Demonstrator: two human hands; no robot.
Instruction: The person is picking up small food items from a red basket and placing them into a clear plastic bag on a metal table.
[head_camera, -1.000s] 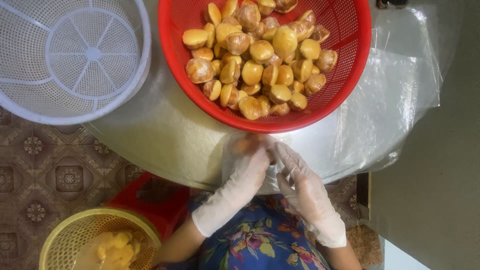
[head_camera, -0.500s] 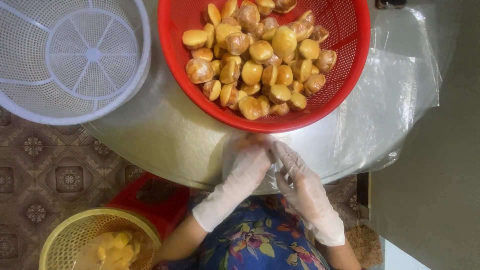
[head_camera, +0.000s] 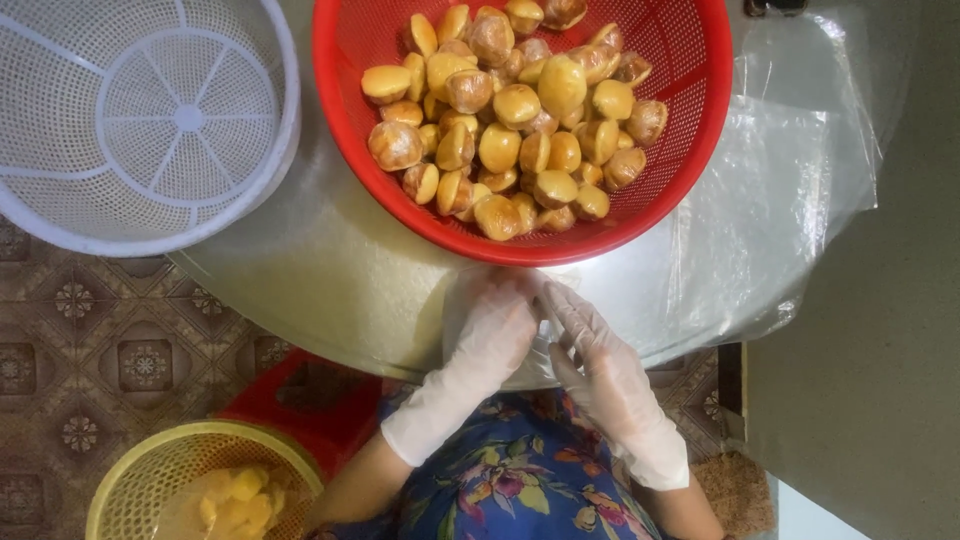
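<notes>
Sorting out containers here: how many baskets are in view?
3: a white basket top left, a red basket of buns top centre, a yellow basket bottom left on the floor.

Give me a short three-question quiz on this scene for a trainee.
1. True or false: the red basket holds golden-brown round pieces.
2. What does the white basket contain? A) fruit B) nothing visible C) gloves
3. Fill in: the left hand and right hand both wear thin, pale ____.

Key: 1 true; 2 B; 3 gloves.
</notes>
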